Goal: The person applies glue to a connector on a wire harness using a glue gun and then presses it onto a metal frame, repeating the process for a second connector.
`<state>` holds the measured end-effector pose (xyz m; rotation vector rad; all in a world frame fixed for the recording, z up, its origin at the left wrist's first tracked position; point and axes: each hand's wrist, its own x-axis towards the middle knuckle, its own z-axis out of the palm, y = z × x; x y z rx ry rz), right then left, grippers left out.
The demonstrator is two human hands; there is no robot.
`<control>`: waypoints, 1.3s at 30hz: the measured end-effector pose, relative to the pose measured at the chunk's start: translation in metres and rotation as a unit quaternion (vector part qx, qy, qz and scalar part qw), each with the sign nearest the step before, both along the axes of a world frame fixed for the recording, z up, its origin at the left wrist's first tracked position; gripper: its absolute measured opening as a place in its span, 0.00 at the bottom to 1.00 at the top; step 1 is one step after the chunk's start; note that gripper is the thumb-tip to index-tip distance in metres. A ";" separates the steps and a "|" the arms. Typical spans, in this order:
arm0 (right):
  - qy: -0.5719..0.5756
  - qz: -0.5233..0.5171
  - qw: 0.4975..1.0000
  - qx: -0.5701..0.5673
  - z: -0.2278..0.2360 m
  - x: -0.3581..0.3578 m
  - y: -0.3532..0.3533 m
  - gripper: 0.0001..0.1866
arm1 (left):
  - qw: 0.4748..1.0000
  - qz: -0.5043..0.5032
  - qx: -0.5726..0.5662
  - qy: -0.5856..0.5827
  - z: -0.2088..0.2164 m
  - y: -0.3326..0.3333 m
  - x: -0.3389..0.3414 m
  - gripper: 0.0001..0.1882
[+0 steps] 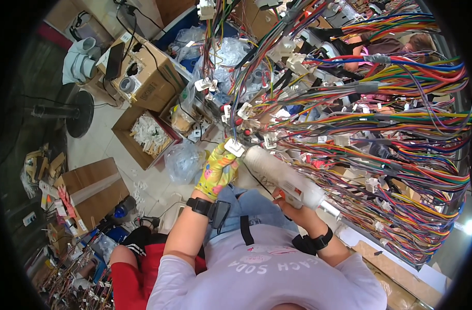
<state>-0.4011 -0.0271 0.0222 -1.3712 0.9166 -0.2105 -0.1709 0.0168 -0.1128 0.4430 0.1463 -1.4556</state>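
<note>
1. Far left, a taped cardboard box (106,178) rests on the floor amid scattered packing, probably parked there to leave the person's front free.
2. Next comes an open carton (125,128) of small white parts (149,135), its flaps spread, presumably so that a hand can dip in. A clear plastic bag (183,163) lies just beside it.
3. The left hand (218,173), in a yellow patterned glove, has its fingers drawn together in a pinch on a white wire connector (235,148). It is held up in front of the body, wires rising from it, seemingly to keep it steady and its face in sight.
4. A white dispensing gun (285,178) slants from that connector down to the right; whether its tip touches, I cannot tell.
5. The bare right hand (292,209) has its fingers wrapped around the gun's handle, likely to bear its weight and aim it.
6. On the right, wire harnesses (411,124) stretch in bundles, with grey tape (366,88) apparently keeping the strands grouped.
</note>
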 end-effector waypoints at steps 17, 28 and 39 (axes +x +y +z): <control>-0.022 -0.060 0.998 -0.001 -0.006 -0.004 0.008 0.30 | 0.994 0.047 0.005 0.096 -0.016 -0.031 0.017 0.21; 0.016 -0.042 0.998 -0.039 0.024 0.010 0.006 0.32 | 0.993 0.054 0.036 0.102 -0.029 -0.087 0.047 0.20; 0.127 0.010 0.981 -0.146 0.058 0.010 0.002 0.28 | 0.990 -0.053 0.122 0.042 -0.060 -0.076 0.072 0.20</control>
